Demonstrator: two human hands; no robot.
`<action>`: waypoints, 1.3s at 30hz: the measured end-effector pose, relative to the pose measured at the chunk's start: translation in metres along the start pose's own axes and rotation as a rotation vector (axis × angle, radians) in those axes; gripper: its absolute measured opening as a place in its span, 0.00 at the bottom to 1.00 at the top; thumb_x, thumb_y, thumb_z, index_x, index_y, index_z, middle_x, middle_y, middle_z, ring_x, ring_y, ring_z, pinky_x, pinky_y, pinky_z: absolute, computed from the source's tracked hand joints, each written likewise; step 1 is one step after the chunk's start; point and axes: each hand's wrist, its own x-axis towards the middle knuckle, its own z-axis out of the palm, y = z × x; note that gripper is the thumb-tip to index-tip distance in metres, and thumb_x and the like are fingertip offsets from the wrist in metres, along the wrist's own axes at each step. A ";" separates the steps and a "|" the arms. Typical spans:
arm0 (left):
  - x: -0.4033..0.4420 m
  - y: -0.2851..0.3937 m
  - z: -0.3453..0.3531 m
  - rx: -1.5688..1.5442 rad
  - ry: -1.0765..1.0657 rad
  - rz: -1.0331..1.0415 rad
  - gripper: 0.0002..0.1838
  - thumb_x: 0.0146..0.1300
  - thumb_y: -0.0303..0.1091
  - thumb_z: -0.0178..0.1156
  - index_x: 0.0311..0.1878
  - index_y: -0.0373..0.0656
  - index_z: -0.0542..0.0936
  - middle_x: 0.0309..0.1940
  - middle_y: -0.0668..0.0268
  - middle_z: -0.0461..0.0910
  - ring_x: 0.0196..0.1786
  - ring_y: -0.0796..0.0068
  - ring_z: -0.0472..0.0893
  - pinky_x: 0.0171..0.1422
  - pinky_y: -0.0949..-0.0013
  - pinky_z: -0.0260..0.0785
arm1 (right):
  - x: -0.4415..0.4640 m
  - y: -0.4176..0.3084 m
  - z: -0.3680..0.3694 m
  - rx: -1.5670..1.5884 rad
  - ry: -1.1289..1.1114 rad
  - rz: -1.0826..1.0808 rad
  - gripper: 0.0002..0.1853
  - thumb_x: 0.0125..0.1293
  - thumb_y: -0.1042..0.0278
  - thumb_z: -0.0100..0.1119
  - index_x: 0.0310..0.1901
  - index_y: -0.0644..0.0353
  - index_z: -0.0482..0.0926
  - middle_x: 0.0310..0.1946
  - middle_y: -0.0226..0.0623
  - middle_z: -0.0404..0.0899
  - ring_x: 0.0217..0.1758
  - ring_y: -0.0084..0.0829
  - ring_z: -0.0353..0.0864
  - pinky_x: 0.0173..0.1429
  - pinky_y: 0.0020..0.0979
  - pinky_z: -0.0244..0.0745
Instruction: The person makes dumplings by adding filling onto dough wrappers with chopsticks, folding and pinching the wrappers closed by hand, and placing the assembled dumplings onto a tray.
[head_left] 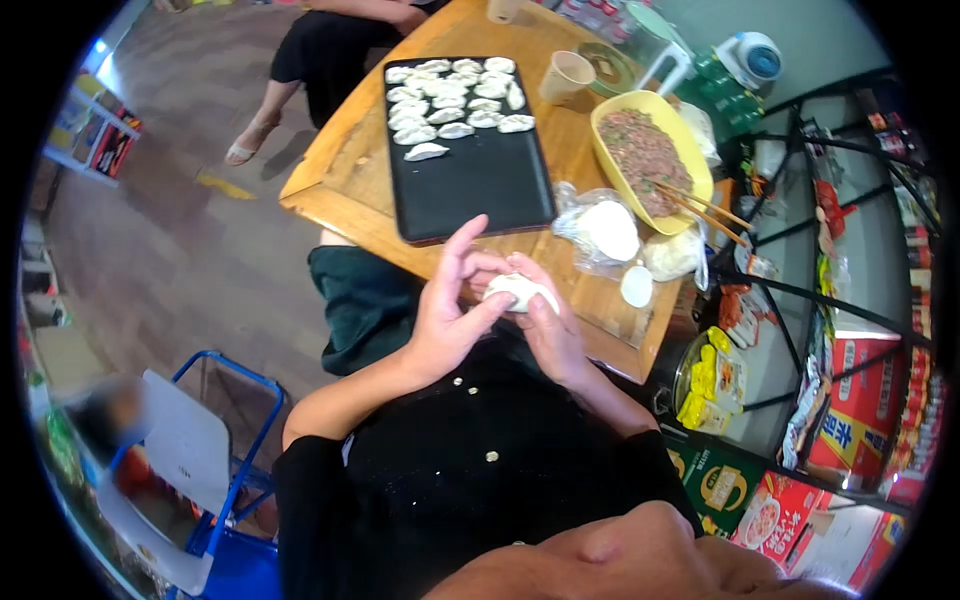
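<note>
Between my two hands, in front of my chest, is a white dumpling (515,291). My left hand (455,300) pinches one end with thumb and fingers, its index finger raised. My right hand (550,325) presses the other end, thumb on the near side. Just beyond my hands lies a black tray (465,195) with rows of folded dumplings on its far half. Right of my hands, a stack of round wrappers (607,231) sits in a plastic bag, and a single wrapper (636,286) lies on the wood. A yellow bowl (604,135) holds minced filling (645,155) and chopsticks (705,208).
The wooden table (340,165) has a paper cup (566,77) and a bag of dough-like white stuff (675,252). Another person's leg (262,115) shows past the far left edge. A blue-framed chair (190,430) stands at left; packed shelves (860,290) line the right.
</note>
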 end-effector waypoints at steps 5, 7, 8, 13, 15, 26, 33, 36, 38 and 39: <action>0.004 -0.001 0.000 0.104 -0.012 0.029 0.39 0.65 0.26 0.65 0.75 0.41 0.57 0.46 0.63 0.78 0.46 0.78 0.79 0.50 0.75 0.71 | 0.000 -0.003 -0.001 -0.025 0.014 0.021 0.34 0.80 0.50 0.39 0.73 0.70 0.52 0.64 0.53 0.70 0.69 0.40 0.70 0.74 0.39 0.61; 0.003 -0.006 -0.001 0.106 -0.010 -0.022 0.37 0.65 0.25 0.64 0.74 0.40 0.60 0.46 0.64 0.77 0.45 0.79 0.79 0.49 0.76 0.71 | 0.000 -0.001 -0.002 -0.016 0.012 0.032 0.34 0.79 0.50 0.40 0.74 0.70 0.51 0.63 0.53 0.71 0.69 0.39 0.70 0.73 0.38 0.61; 0.003 -0.006 0.000 0.132 -0.005 -0.028 0.37 0.64 0.24 0.64 0.74 0.40 0.60 0.41 0.67 0.78 0.43 0.82 0.76 0.50 0.75 0.68 | -0.001 0.001 -0.005 -0.038 0.028 0.048 0.35 0.79 0.49 0.40 0.74 0.71 0.51 0.63 0.52 0.71 0.68 0.37 0.70 0.73 0.37 0.62; 0.002 -0.007 -0.002 0.192 -0.013 -0.002 0.33 0.65 0.24 0.64 0.72 0.40 0.63 0.40 0.68 0.78 0.42 0.82 0.76 0.49 0.75 0.68 | -0.002 0.002 -0.005 -0.037 0.056 0.069 0.36 0.79 0.47 0.40 0.74 0.71 0.51 0.63 0.50 0.70 0.67 0.35 0.71 0.70 0.34 0.64; 0.002 -0.005 0.000 0.215 0.024 -0.052 0.30 0.61 0.25 0.66 0.67 0.42 0.70 0.39 0.67 0.79 0.43 0.74 0.78 0.55 0.70 0.70 | -0.003 0.006 -0.006 -0.031 0.076 0.048 0.36 0.79 0.47 0.41 0.74 0.70 0.51 0.61 0.47 0.71 0.65 0.31 0.71 0.68 0.32 0.65; 0.013 0.002 -0.006 0.648 -0.034 0.440 0.27 0.56 0.23 0.68 0.61 0.41 0.76 0.35 0.65 0.82 0.39 0.67 0.81 0.66 0.54 0.65 | -0.005 -0.010 -0.006 -0.572 0.159 0.036 0.19 0.70 0.70 0.62 0.59 0.67 0.75 0.42 0.33 0.81 0.44 0.24 0.80 0.49 0.29 0.75; 0.039 0.024 -0.002 0.742 -0.189 0.613 0.31 0.55 0.26 0.70 0.63 0.35 0.74 0.44 0.57 0.80 0.43 0.58 0.80 0.55 0.56 0.71 | 0.000 -0.012 -0.018 -0.448 0.183 -0.067 0.11 0.70 0.74 0.60 0.50 0.69 0.80 0.39 0.35 0.83 0.40 0.24 0.83 0.46 0.26 0.78; 0.064 0.055 -0.005 0.843 -0.078 0.787 0.35 0.54 0.27 0.71 0.66 0.34 0.70 0.48 0.56 0.78 0.45 0.59 0.79 0.56 0.55 0.70 | 0.003 -0.020 -0.021 -0.264 0.227 -0.025 0.10 0.72 0.76 0.55 0.51 0.70 0.79 0.42 0.39 0.84 0.42 0.27 0.84 0.48 0.26 0.80; 0.084 0.083 -0.013 0.787 0.026 0.778 0.29 0.55 0.23 0.67 0.61 0.37 0.71 0.46 0.59 0.77 0.45 0.63 0.79 0.61 0.55 0.68 | 0.001 -0.020 -0.029 -0.219 0.259 0.014 0.11 0.74 0.76 0.50 0.52 0.71 0.77 0.47 0.46 0.84 0.44 0.31 0.86 0.49 0.28 0.82; 0.094 0.103 -0.016 0.674 0.058 0.774 0.25 0.56 0.23 0.66 0.58 0.37 0.72 0.46 0.60 0.77 0.43 0.64 0.78 0.62 0.57 0.68 | 0.002 -0.020 -0.030 -0.222 0.274 0.023 0.11 0.74 0.76 0.50 0.52 0.71 0.77 0.47 0.46 0.84 0.44 0.31 0.86 0.49 0.28 0.82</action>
